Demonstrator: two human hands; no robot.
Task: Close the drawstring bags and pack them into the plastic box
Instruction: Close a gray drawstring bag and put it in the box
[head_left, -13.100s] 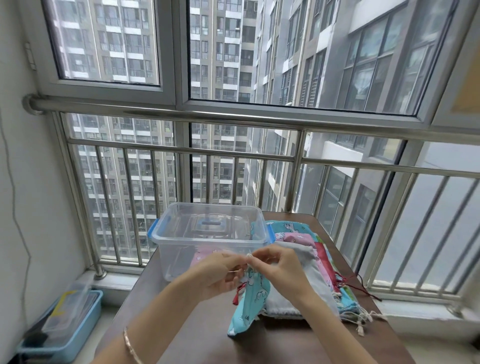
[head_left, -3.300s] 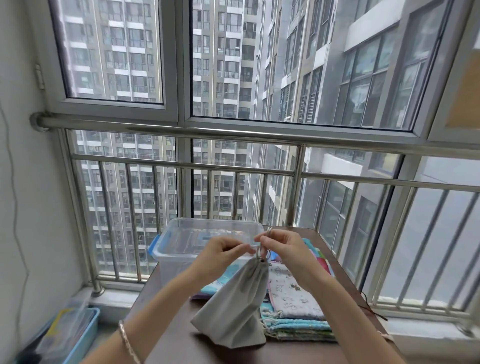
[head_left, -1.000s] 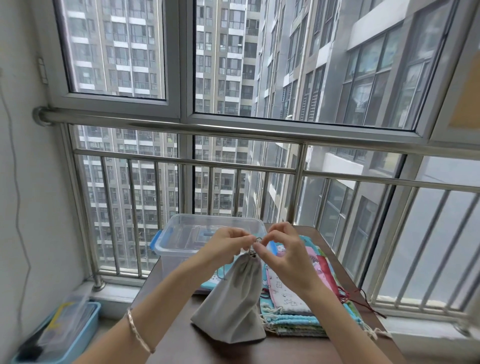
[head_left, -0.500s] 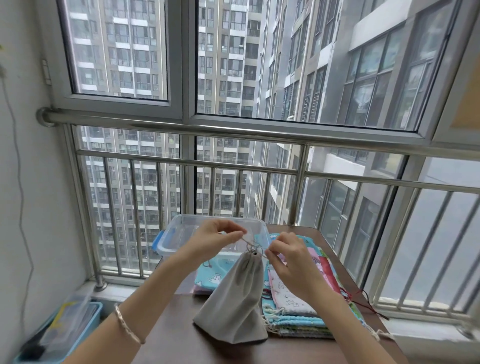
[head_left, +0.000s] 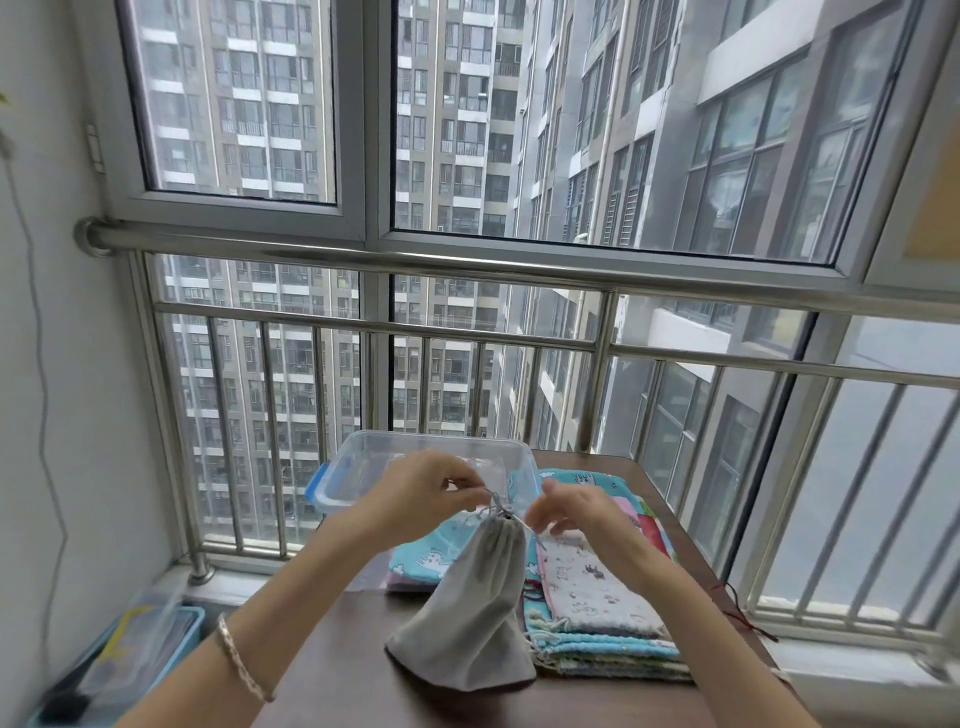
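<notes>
Left hand (head_left: 426, 491) and right hand (head_left: 576, 512), raised either side of grey bag (head_left: 475, 597) neck, each pinching a drawstring (head_left: 493, 501), fingers curled.

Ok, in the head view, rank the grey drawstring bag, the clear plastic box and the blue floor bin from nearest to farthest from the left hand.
1. grey drawstring bag: the left hand pinches its cord at the neck.
2. clear plastic box: just behind the hand, slightly to its left.
3. blue floor bin: far down at lower left.
</notes>
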